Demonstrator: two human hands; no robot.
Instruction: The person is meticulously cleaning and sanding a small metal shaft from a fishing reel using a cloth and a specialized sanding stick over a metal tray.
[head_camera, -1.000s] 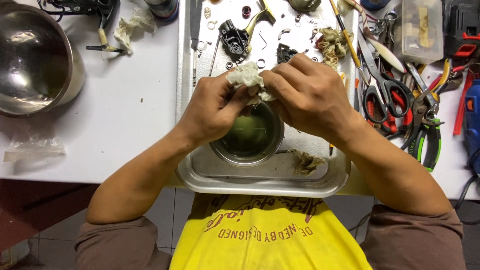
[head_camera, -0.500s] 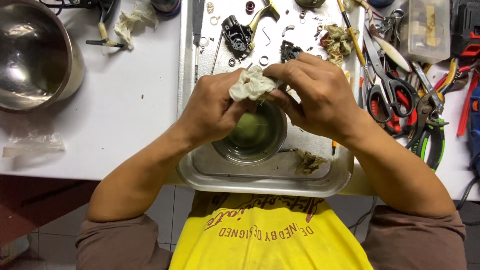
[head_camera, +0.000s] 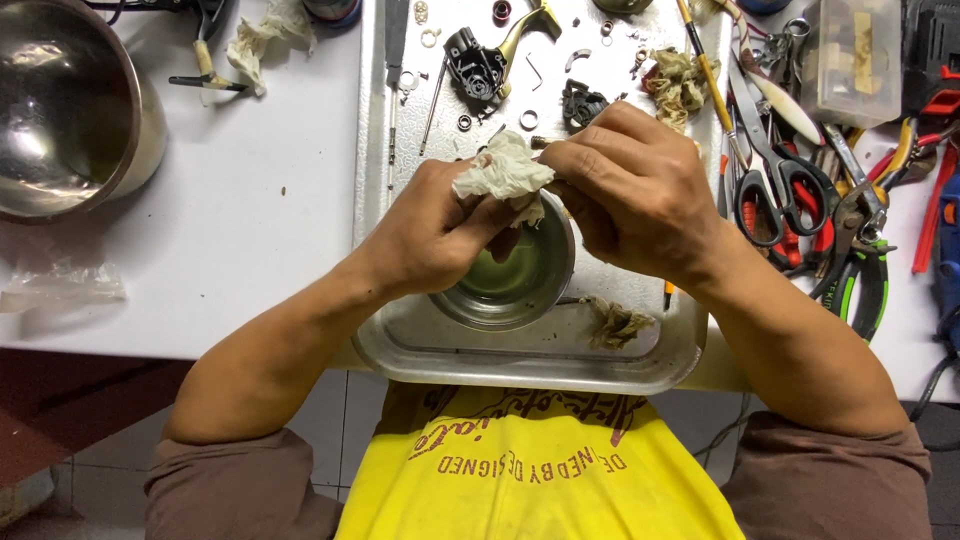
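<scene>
Bright, even overhead light; soft shadows fall near the forearms. Glare shines on the steel bowl (head_camera: 60, 100) far left and the tray (head_camera: 520, 365). Focus stays sharp throughout.

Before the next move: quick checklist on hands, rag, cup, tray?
1. Rag held by both hands: ok, left hand and right hand pinch it.
2. Part inside the rag: cannot tell, hidden.
3. Hands over the small metal cup: ok.
4. Cup upright in the metal tray: ok; greenish liquid inside.
5. Loose parts on the tray: ok, apart from the hands.
6. Scissors off the tray: ok, right of it.
</scene>
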